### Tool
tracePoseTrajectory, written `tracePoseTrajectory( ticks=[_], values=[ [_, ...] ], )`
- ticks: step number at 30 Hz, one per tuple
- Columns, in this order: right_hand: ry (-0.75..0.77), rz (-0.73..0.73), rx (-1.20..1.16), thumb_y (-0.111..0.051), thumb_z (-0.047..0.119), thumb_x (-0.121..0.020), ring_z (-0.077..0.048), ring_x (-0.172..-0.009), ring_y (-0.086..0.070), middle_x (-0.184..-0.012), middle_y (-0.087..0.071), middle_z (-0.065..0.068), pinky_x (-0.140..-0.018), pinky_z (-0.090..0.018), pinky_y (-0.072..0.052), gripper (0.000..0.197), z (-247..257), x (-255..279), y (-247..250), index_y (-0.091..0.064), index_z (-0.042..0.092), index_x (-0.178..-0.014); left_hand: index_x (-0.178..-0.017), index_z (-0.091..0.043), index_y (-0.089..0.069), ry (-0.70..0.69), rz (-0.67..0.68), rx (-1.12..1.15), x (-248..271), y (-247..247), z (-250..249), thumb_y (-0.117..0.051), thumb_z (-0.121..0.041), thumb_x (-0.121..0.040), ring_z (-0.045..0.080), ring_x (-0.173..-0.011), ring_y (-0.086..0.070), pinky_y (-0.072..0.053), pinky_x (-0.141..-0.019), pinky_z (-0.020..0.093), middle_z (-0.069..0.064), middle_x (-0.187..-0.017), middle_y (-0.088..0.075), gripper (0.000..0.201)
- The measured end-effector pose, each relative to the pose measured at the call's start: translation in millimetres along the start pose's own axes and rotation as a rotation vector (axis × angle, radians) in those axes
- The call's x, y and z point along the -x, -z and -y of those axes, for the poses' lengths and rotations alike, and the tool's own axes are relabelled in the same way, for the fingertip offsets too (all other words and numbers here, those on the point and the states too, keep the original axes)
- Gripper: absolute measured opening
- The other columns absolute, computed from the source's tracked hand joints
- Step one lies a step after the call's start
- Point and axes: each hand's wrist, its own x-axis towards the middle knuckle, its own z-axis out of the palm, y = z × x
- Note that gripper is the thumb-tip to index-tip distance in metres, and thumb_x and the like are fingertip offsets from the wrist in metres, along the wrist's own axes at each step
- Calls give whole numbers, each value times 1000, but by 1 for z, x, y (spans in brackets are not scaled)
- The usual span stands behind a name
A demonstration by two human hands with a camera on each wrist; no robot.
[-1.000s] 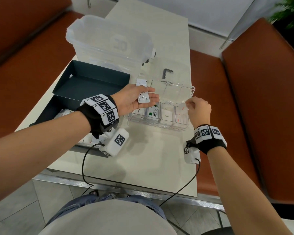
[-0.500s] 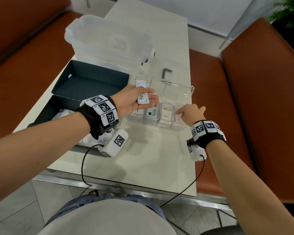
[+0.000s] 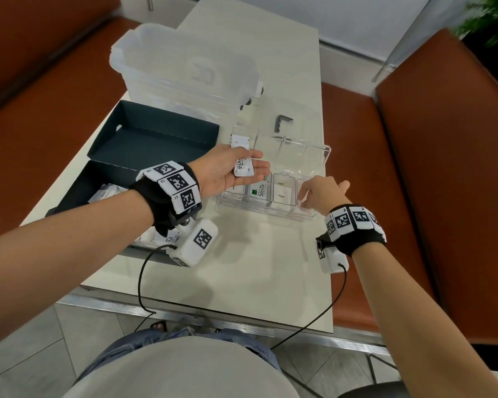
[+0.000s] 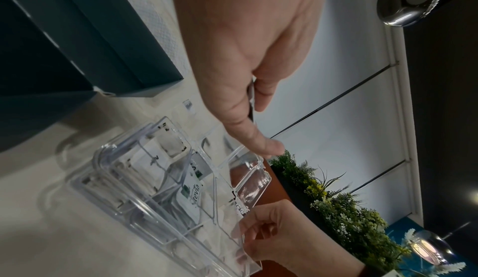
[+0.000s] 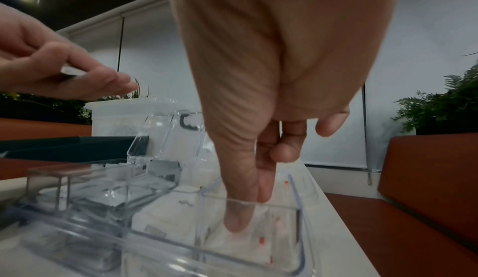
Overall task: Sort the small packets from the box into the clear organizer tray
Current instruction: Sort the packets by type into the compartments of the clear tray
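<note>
The clear organizer tray point(image 3: 266, 209) sits near the right edge of the bench point(image 3: 242, 282), lid tipped back, with packets already lying in its near row of compartments. The right hand point(image 3: 321, 193) reaches down into the rightmost one; its grip is fingertips point(image 5: 236, 220) pressed together on a white packet with red marks point(image 5: 245, 244), seemingly seating it flat. Whether it pinches or only presses, I cannot tell.

The left hand point(image 3: 227, 170) hovers palm-up over the tray's left end, fingers spread and relaxed, carrying Stevia packets point(image 3: 243, 166) like a small supply, probably so the other hand can pick from it without going back to the box. The dark box point(image 3: 78, 193) lies at the bench's left edge, more packets point(image 3: 107, 193) inside. Its lid point(image 3: 156, 139) lies just behind it, a frosted bin point(image 3: 184, 67) further back.
</note>
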Motion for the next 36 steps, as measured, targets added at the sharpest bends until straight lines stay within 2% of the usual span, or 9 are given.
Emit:
tracePoseTrajectory(
  ticks=[5, 12, 17, 21, 24, 26, 31, 33, 36],
  values=[
    [-24, 70, 60, -67, 1, -78, -21, -84, -53, -76, -63, 6, -99, -50, -18, 25, 7, -1, 3, -67, 23, -68, -111, 2, -59, 5, -1, -3, -1, -2, 1, -43, -9, -102, 25, -89, -73, -61, -71, 30, 20, -101, -72, 21],
    [-62, 124, 102, -61, -5, -79, -22, -84, -48, -74, -65, 6, -100, -49, -20, 30, 9, -1, 13, -72, 21, -70, -117, 4, -57, 9, 4, 13, 2, -4, -1, -43, -8, -102, 25, -88, -73, -61, -68, 30, 23, -106, -70, 24],
    [-9, -18, -10, -59, 13, -90, -20, -96, -55, -76, -61, 13, -98, -44, -25, 21, 16, 12, 42, -67, 28, -79, -123, 5, -56, 36, 17, 27, 1, -5, -1, -46, -18, -102, 26, -91, -72, -61, -70, 30, 24, -109, -69, 32],
    [158, -282, -422, -63, 31, -89, -11, -80, -59, -82, -63, 10, -86, -35, -42, 10, 42, 36, 65, -67, 30, -98, -121, 5, -55, 109, 82, 102, -1, -9, -3, -42, -34, -101, 31, -94, -72, -61, -70, 34, 26, -107, -69, 45],
    [273, -231, -661, -72, 38, -81, 0, -69, -53, -89, -63, 7, -66, -11, -42, 42, 66, 49, 70, -60, 30, -120, -120, 4, -52, 115, 170, 146, 0, -15, -2, -35, -26, -100, 30, -88, -71, -60, -78, 39, 22, -101, -70, 40],
    [281, -181, -692, -78, 35, -77, 2, -69, -51, -94, -61, 4, -58, -5, -39, 51, 74, 49, 71, -58, 30, -124, -120, 1, -50, 92, 197, 149, 2, -19, -1, -32, -16, -98, 27, -84, -71, -60, -79, 41, 20, -106, -66, 34],
    [170, -231, -892, -79, 15, -77, -11, -64, -62, -85, -66, -5, -53, -18, -51, 29, 66, 42, 76, -64, 17, -101, -130, 8, -45, 55, 177, 15, 3, -20, -2, -34, 3, -99, 40, -105, -66, -58, -84, 39, 30, -120, -61, 34],
    [141, -219, -942, -76, 13, -80, -15, -66, -64, -85, -70, -12, -61, -26, -55, 20, 61, 40, 77, -65, 15, -97, -130, 6, -48, 34, 189, -39, 5, -19, -1, -37, 0, -101, 37, -105, -67, -59, -84, 38, 29, -121, -62, 31],
    [120, -188, -1015, -73, 11, -83, -15, -65, -62, -86, -72, -17, -63, -26, -53, 18, 54, 39, 78, -68, 10, -100, -132, 3, -50, -10, 183, -101, 7, -16, 0, -42, -3, -102, 32, -103, -69, -60, -81, 36, 23, -122, -64, 31]
  ],
)
